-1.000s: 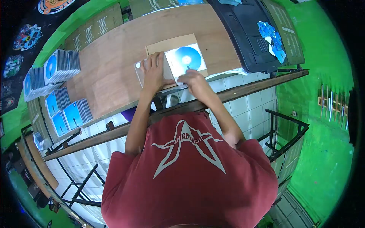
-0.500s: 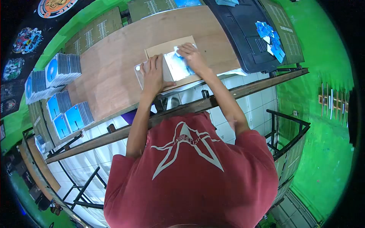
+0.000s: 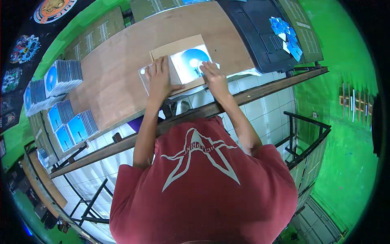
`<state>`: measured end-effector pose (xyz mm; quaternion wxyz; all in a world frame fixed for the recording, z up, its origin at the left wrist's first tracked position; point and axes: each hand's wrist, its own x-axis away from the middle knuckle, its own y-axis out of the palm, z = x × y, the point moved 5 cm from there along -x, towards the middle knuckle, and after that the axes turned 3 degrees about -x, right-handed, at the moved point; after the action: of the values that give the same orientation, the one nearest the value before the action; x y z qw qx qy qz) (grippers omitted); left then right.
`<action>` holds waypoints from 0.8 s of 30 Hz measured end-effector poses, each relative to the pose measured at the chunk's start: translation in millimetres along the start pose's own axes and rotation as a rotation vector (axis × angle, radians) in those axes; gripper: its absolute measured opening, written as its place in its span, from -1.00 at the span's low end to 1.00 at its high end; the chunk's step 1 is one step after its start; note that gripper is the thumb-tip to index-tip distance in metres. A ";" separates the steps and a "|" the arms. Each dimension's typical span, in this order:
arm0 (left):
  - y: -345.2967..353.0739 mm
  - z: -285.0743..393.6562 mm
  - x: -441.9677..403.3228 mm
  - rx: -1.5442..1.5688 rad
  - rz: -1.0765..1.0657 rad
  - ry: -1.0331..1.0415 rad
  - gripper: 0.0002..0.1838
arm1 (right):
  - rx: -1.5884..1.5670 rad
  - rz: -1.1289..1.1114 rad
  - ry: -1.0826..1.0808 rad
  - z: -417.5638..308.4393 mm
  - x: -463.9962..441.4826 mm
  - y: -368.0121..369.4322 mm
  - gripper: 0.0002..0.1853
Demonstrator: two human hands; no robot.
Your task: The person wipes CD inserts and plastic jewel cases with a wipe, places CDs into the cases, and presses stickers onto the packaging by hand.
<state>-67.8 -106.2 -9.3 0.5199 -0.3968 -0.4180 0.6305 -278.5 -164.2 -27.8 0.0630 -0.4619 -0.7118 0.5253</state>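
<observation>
An opened CD case lies on a flat cardboard piece [image 3: 176, 42] near the table's front edge. Its right half holds a shiny blue-and-white printed panel [image 3: 187, 61]; the left half is a clear, greyish cover [image 3: 143, 77]. My left hand [image 3: 160, 77] rests flat across the cover, fingers stretched and thumb out toward the panel. Over the panel's right edge, my right hand [image 3: 215, 79] presses down with its fingers bunched together. A small white bit shows beside those fingers; its kind is too small to tell.
Several stacks of blue-covered CD cases [image 3: 63, 81] stand at the table's left end. On the right, a black plastic lid-like surface [image 3: 248, 36] carries a heap of blue and white cards [image 3: 286, 36]. A wooden rail [image 3: 252, 94] runs between me and the wooden table [image 3: 118, 65].
My right hand has slid from the panel's top down toward its lower right edge, uncovering more of the blue print. The left hand stays on the cover. The view has shifted slightly.
</observation>
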 end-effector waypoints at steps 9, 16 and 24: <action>4.6 -4.7 -0.4 -0.048 0.085 0.057 0.44 | -0.025 -0.071 0.024 -52.6 23.3 9.0 -0.46; 4.0 -4.4 -0.5 -0.013 0.046 0.039 0.44 | -0.239 -0.105 0.149 -44.9 -14.3 9.3 -0.54; 3.3 -6.3 -1.0 0.051 0.036 0.027 0.42 | -0.105 -0.057 -0.103 -69.8 11.9 13.6 -0.67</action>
<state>-62.8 -106.8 -14.5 0.5242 -0.3994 -0.3873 0.6448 -237.1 -107.2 -12.8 0.0169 -0.4164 -0.7537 0.5083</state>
